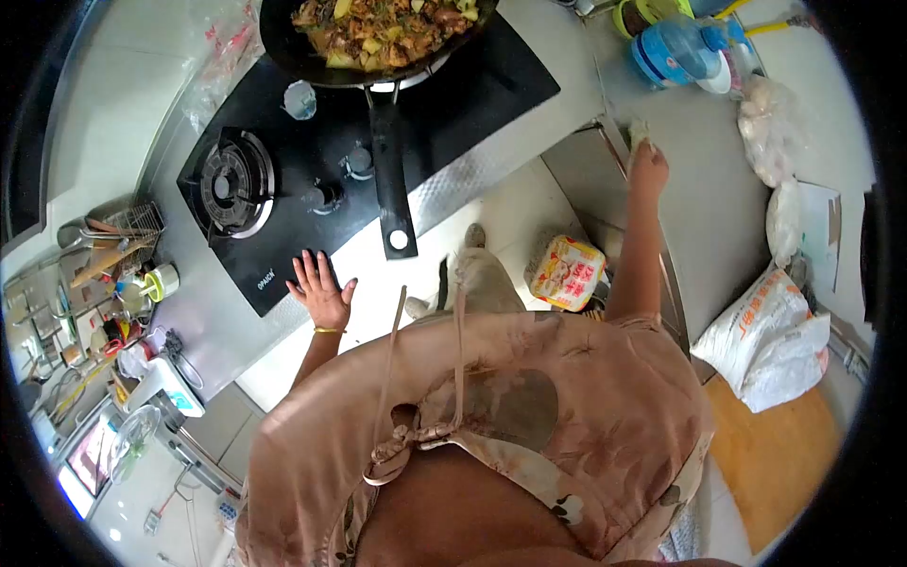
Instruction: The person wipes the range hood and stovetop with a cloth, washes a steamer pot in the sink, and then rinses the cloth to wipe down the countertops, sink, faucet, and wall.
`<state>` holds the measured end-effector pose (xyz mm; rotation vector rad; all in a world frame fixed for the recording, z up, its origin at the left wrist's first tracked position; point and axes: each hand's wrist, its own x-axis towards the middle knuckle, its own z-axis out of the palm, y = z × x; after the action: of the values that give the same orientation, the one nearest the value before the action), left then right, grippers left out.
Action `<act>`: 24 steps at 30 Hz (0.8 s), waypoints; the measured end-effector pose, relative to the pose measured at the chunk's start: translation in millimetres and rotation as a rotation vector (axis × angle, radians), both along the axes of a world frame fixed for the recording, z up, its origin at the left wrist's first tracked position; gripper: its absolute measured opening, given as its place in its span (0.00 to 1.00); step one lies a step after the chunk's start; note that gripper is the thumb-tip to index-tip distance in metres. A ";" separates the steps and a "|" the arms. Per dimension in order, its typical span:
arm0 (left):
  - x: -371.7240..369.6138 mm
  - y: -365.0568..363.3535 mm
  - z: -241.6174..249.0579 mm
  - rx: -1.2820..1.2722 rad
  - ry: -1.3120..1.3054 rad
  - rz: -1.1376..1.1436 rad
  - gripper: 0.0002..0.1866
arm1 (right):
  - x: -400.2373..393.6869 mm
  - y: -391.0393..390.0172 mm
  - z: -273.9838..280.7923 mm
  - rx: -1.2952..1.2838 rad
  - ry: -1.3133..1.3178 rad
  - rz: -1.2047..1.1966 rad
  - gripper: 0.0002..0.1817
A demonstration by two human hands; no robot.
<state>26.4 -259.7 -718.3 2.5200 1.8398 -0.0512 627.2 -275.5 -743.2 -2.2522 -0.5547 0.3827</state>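
My left hand [323, 295] lies with its fingers spread on the front edge of the black gas stove [293, 156], beside the brand lettering. Nothing is in it. My right hand [648, 168] is closed around a pale greenish cloth [640, 134] at the edge of the steel counter, right of the stove. At the top, a black pan [283, 59] of browned meat and yellow chunks [378, 38] sits on the far burner. Its black handle [387, 161] points toward me, between my two hands and touched by neither.
An unlit burner [227, 184] is at the left. A large water bottle [675, 52], plastic bags [767, 132] and a white sack [765, 340] line the right side. A red and yellow package [569, 272] stands low beside my legs. Utensils [113, 255] crowd the far left.
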 end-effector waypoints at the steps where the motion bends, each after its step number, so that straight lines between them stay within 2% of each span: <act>1: 2.7 0.0 4.3 0.008 0.033 -0.007 0.42 | -5.1 -18.0 -8.4 0.294 0.454 -0.165 0.17; 2: 3.2 -1.0 3.2 0.014 0.030 -0.007 0.42 | -11.0 -29.3 -12.3 0.597 0.908 -0.329 0.16; 4: 0.3 -1.0 3.5 0.027 0.026 -0.013 0.43 | -17.9 -13.9 -23.8 0.674 1.394 -0.200 0.16; 6: 1.1 -1.7 2.7 0.036 0.014 -0.009 0.43 | -36.7 46.2 -21.3 0.503 1.299 -0.332 0.22; 8: 1.9 -3.0 3.4 0.030 0.014 0.001 0.43 | -73.0 93.1 -7.8 0.503 1.012 -0.522 0.28; 10: 1.2 -3.2 4.2 0.027 0.012 0.003 0.43 | -125.7 86.3 11.0 0.710 1.051 -0.373 0.34; 12: 0.8 -1.8 1.9 0.057 0.003 -0.018 0.42 | -156.7 82.6 -93.3 0.474 0.835 -0.286 0.38; 13: -0.7 -3.6 2.9 0.065 0.007 -0.025 0.41 | -219.7 76.8 -78.1 0.296 0.778 -0.354 0.42; 14: -1.3 -3.5 2.8 0.072 0.006 -0.035 0.41 | -279.8 59.7 -76.2 0.477 0.823 -0.287 0.52; 15: -2.2 -3.9 2.2 0.074 -0.013 -0.037 0.40 | -336.6 42.7 -30.1 0.364 0.936 -0.272 0.54; 16: -2.8 -3.6 2.1 0.067 -0.016 -0.038 0.40 | -390.9 43.9 -80.2 0.231 0.911 -0.271 0.55; 17: -3.4 -3.9 3.3 0.058 -0.019 -0.035 0.40 | -438.6 26.3 -78.2 0.160 0.949 -0.149 0.54; 21: -15.8 -2.7 2.7 -0.005 -0.221 -0.046 0.37 | -434.8 -15.1 -65.6 0.344 1.306 0.137 0.49; 23: -36.8 -3.1 7.7 -0.048 -0.485 -0.078 0.32 | -383.9 -15.2 27.3 0.219 1.293 -0.043 0.38; 24: -49.9 -12.1 15.6 -0.037 -0.475 -0.037 0.33 | -343.1 -6.0 18.5 0.339 1.101 -0.039 0.37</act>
<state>-23.5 -271.8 -702.7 2.2784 1.5834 0.4642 284.2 -281.5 -724.7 -1.4148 0.0243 1.2717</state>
